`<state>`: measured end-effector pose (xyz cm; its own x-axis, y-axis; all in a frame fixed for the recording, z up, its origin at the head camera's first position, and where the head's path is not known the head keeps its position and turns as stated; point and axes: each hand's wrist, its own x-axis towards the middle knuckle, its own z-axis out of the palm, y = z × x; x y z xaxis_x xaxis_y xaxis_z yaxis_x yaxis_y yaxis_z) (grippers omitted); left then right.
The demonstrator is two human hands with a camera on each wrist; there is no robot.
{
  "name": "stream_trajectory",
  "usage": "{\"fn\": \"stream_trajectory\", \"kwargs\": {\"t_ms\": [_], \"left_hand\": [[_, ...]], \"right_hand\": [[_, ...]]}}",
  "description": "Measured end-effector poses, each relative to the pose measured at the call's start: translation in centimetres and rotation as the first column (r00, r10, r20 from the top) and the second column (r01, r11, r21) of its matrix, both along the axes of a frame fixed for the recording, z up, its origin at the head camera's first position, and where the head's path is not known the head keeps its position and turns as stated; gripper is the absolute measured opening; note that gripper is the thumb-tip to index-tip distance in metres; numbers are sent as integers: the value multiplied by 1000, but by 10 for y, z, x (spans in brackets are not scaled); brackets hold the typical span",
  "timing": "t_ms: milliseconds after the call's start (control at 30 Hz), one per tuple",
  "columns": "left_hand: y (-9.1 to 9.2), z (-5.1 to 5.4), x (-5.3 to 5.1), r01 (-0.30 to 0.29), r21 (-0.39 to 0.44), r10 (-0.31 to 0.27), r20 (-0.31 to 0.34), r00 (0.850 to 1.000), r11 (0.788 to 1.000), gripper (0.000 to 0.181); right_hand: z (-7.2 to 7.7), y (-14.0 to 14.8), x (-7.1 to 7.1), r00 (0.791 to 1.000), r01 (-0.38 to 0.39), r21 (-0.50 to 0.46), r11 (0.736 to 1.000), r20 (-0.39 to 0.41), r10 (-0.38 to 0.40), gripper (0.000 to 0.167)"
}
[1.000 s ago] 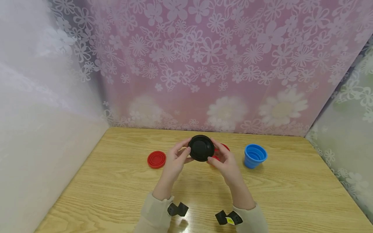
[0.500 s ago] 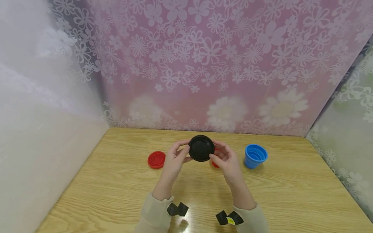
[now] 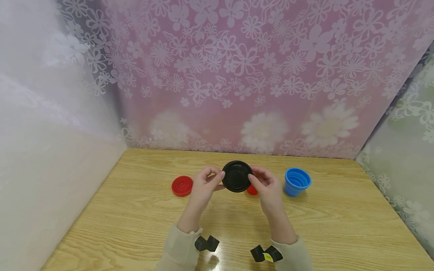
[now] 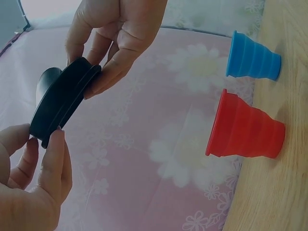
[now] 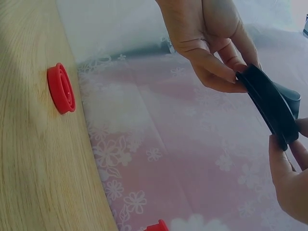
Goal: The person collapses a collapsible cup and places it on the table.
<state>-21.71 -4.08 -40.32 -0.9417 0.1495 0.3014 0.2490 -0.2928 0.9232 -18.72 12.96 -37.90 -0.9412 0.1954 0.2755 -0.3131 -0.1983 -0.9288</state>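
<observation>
Left grip (image 3: 204,185), right grip (image 3: 270,190) edge-pinch black dish (image 3: 236,177) midair.

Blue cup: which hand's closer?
Right. In the head view, the right hand is just left of the blue cup; the left hand is farther left, beyond the black disc.

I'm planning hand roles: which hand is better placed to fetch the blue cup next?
Probably the right hand: it is nearer the blue cup. The left hand is farther, beyond the round black item. Both hold that item, so the right would need to release it first.
</observation>
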Motion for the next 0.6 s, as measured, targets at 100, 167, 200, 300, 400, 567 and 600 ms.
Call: {"fn": "stream_trajectory", "kwargs": {"t_ms": [100, 167, 200, 300, 400, 567, 600], "left_hand": [[0, -2, 0, 9, -19, -10, -16, 1000, 1000, 13], [0, -2, 0, 22, -28, -23, -22, 1000, 999, 14], [-1, -2, 0, 29, -33, -30, -23, 999, 999, 15], [-2, 18, 12, 52, -57, -51, 18, 999, 997, 14], [-3, 20, 12, 84, -89, -82, 20, 996, 992, 25], [-3, 19, 12, 150, -101, -151, -8, 988, 984, 36], [-3, 19, 12, 159, -99, -161, -14, 987, 982, 36]], "right_hand": [[-1, 0, 0, 1000, -5, -9, 1000, -24, 5, 23], [-1, 0, 0, 999, -9, -13, 1000, -42, 8, 23], [-1, -1, 0, 999, -13, -14, 1000, -51, 12, 22], [-1, -1, 1, 997, -25, -2, 1000, -73, 25, 23], [-2, -1, 1, 995, -44, 6, 999, -94, 44, 25], [-3, -1, 1, 991, -74, -4, 997, -109, 73, 27], [-3, -1, 1, 991, -79, -5, 997, -110, 78, 28]]}}
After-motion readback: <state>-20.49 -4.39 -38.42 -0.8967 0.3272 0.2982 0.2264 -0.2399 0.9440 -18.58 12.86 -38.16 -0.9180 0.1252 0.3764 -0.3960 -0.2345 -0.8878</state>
